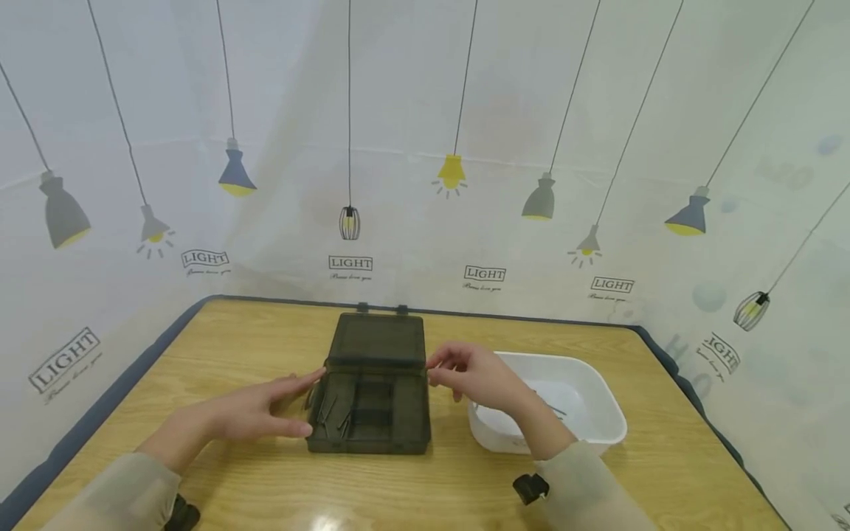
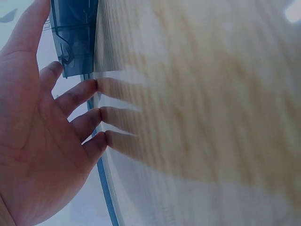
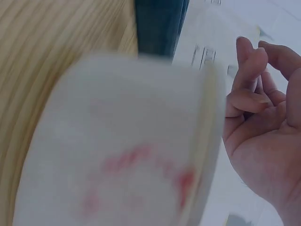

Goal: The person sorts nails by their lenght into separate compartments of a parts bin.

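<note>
A dark see-through plastic storage box (image 1: 410,413) lies on the table, its lid (image 1: 378,338) raised at the back. Several thin metal pins, perhaps nails or screws (image 1: 344,422), lie in its left compartment. My left hand (image 1: 249,411) is beside the box's left side, thumb and index finger against it. In the left wrist view its other fingers are spread, and the box (image 2: 75,40) shows past the fingertips. By the box's right side near the hinge is my right hand (image 1: 488,380), fingers loosely bent; nothing shows between them in the right wrist view.
A white plastic tub (image 1: 600,383) stands to the right of the box, under my right forearm. A few thin metal pieces (image 1: 556,409) lie in it. Behind the wooden table (image 1: 265,487) hangs a pale curtain (image 1: 398,96) printed with lamps.
</note>
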A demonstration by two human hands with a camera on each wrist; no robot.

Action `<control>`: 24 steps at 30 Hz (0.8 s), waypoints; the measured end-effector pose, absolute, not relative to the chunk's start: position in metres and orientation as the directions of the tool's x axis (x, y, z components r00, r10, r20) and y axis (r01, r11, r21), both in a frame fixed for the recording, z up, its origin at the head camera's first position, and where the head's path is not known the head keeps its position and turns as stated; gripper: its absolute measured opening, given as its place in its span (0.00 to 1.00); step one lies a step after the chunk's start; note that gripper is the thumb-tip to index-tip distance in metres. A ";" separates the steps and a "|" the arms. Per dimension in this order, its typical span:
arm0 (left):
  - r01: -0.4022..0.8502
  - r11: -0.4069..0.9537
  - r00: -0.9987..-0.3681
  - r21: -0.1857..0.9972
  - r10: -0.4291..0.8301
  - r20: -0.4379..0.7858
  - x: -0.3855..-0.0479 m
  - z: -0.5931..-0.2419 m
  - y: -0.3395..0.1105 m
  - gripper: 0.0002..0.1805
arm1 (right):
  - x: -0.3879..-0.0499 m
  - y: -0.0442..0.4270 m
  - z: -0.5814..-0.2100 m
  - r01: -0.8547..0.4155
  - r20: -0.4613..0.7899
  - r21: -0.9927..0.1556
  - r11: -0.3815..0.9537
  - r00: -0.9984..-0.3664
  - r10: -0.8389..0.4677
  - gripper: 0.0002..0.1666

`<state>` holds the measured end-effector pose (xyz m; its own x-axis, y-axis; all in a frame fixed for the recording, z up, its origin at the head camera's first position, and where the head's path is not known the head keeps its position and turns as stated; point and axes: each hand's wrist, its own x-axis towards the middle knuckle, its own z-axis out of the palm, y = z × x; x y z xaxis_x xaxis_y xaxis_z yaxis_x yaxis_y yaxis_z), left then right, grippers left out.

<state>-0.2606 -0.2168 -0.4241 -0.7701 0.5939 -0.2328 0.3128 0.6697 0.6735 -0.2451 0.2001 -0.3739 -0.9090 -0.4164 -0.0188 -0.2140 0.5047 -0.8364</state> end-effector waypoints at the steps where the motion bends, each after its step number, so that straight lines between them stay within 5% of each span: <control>1: 0.314 0.671 -0.771 0.672 0.593 -0.232 -0.261 -0.424 -0.217 0.52 | -0.245 0.209 -0.373 -0.208 -0.019 -0.836 0.508 -0.914 -0.405 0.11; 15: 0.325 0.675 -0.777 0.662 0.590 -0.220 -0.263 -0.427 -0.216 0.52 | -0.246 0.339 -0.394 -0.075 -0.131 -0.714 0.696 -0.962 -0.238 0.15; 24: 0.305 0.671 -0.773 0.676 0.589 -0.235 -0.263 -0.429 -0.218 0.52 | -0.247 0.364 -0.397 0.021 -0.257 -0.660 0.751 -0.946 -0.199 0.10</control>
